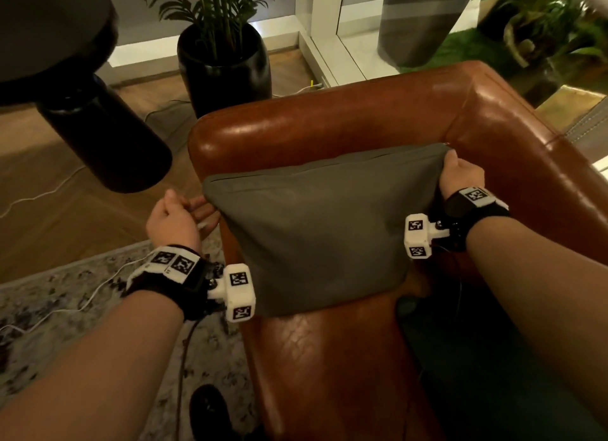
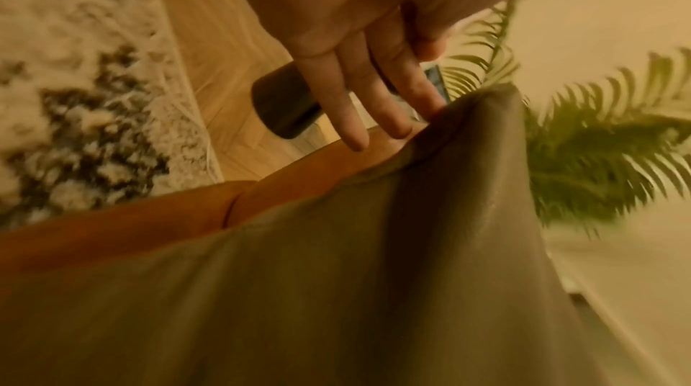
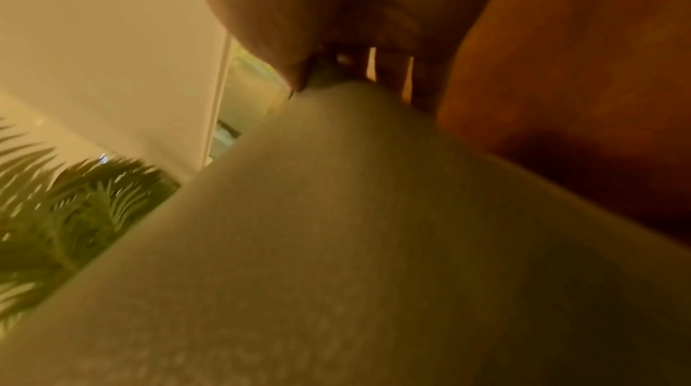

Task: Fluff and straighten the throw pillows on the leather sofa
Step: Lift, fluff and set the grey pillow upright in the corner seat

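On the near seat of the leather sofa [image 1: 329, 358], grey pillow [image 1: 316, 233] standing on edge, right hand [image 1: 460, 174] pinching its far right corner, left hand [image 1: 177, 216] loose-fingered, just touching the left corner; likely mid-straightening, next needing a left-corner grip and shake.

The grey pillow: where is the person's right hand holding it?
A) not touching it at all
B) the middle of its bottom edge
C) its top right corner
C: the right hand pinches the grey pillow at its top right corner, beside the sofa backrest.
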Demonstrator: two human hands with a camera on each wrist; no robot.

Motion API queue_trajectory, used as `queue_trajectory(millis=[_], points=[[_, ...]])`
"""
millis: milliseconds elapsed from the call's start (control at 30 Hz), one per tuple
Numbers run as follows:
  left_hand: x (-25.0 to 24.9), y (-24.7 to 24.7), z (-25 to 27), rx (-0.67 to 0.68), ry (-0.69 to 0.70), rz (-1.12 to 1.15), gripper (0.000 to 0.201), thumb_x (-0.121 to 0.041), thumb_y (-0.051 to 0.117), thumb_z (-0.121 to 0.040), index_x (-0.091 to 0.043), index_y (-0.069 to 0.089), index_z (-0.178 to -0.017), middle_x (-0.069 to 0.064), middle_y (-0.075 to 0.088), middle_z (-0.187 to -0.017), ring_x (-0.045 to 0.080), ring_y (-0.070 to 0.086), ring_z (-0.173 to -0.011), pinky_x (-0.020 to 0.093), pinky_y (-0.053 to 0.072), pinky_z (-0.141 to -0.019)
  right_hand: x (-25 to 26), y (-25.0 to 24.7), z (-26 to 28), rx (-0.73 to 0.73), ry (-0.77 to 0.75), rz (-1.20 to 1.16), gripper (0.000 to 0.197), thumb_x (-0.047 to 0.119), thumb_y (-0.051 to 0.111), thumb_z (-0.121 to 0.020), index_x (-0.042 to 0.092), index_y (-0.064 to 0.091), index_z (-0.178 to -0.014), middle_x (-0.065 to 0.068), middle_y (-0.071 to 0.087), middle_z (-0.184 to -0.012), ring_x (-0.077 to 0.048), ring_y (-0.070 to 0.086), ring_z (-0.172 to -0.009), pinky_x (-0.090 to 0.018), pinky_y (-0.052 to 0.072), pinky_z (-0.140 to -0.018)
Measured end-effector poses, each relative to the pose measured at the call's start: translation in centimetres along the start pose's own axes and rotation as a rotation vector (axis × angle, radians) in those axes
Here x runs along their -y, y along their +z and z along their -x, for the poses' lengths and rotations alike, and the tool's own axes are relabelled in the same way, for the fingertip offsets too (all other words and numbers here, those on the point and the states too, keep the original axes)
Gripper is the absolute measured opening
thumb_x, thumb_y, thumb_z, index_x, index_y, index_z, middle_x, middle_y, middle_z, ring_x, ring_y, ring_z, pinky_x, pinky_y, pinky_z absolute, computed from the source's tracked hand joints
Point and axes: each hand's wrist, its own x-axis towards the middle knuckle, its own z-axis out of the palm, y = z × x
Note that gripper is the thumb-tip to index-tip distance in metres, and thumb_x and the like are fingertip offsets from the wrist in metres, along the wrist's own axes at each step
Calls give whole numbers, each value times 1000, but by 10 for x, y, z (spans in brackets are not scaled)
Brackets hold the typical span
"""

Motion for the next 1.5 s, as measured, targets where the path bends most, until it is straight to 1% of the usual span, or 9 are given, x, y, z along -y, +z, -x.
queue_trajectory(millis=[133,267,367,533,833,967,1200,1333,1500], points=[[1,-2,8,173,48,-224,62,-75,37,-89,-21,63,-108,0,66,-106,25,64,-93,42,48,-90,5,1,3,-48,-141,133,55,37,42,-100,13,36,-149,-11,42,-150,-32,38,-138,-38,29,-112],[6,9,19,248,246,-594,57,-55,42,-97,-12,46,-134,10,58,-131,34,56,-118,43,45,-97,10,42,61,121,-1000,446,54,38,40,-97,21,37,-148,-8,34,-156,-30,25,-145,-49,17,-118],[-1,14,19,185,223,-620,51,-48,40,-101,-8,50,-131,14,58,-131,37,53,-119,40,42,-93,0,75,92,361,-1249,761,55,50,21,-100,34,23,-153,6,24,-160,-21,16,-149,-49,7,-120],[0,4,18,248,293,-539,44,-53,39,-100,-13,57,-104,4,62,-98,24,60,-91,29,43,-71,-10,60,46,213,-1005,863,60,56,7,-97,36,20,-152,9,21,-161,-16,9,-150,-46,0,-120],[82,-12,27,275,-38,-216,19,-30,67,-90,-39,72,-106,0,66,-126,21,60,-120,45,46,-106,42,98,108,455,-1190,519,39,49,47,-97,28,64,-125,5,62,-130,-21,51,-123,-44,33,-109],[80,1,28,113,-28,-167,12,-19,70,-87,-29,75,-84,5,74,-102,22,68,-102,45,53,-97,50,115,121,383,-1060,459,22,43,60,-91,30,73,-102,7,69,-111,-21,55,-107,-40,43,-95],[67,10,49,112,53,-124,33,-26,57,-98,-21,63,-130,-4,62,-129,11,55,-119,32,44,-105,56,116,129,363,-907,365,16,36,59,-93,28,73,-95,7,67,-108,-18,57,-105,-39,46,-94],[59,22,48,32,57,-116,25,-14,66,-91,-5,71,-114,5,67,-122,14,59,-110,26,44,-100,56,115,132,363,-880,341,15,35,60,-93,28,73,-93,7,67,-107,-17,59,-103,-36,48,-93],[58,26,50,54,94,-155,8,-24,63,-93,-18,67,-95,0,68,-88,13,63,-79,31,51,-78,57,110,133,354,-861,353,15,37,59,-93,30,73,-91,6,67,-106,-17,59,-101,-35,50,-88]])
